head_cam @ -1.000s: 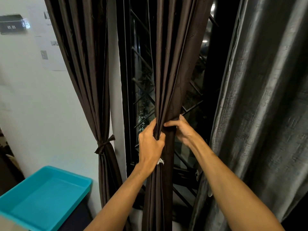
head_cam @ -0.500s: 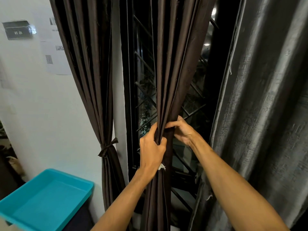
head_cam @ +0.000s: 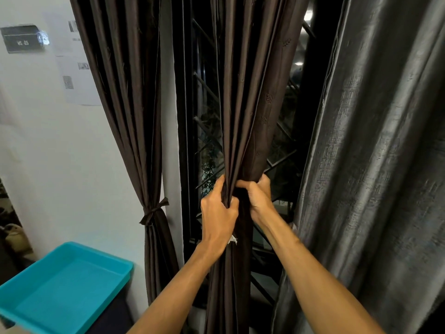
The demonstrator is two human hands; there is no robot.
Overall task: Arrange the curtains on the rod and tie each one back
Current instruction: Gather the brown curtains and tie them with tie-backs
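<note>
Both hands clutch the middle brown curtain, bunched at centre: left hand curls tightly around its glossy pleats, right hand grips just right. Left, another pleated brown curtain hangs knotted.

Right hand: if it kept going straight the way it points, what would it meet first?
The right hand grips the gathered brown curtain; beyond that fabric, probably the black window grille, though depth is unclear.
</note>
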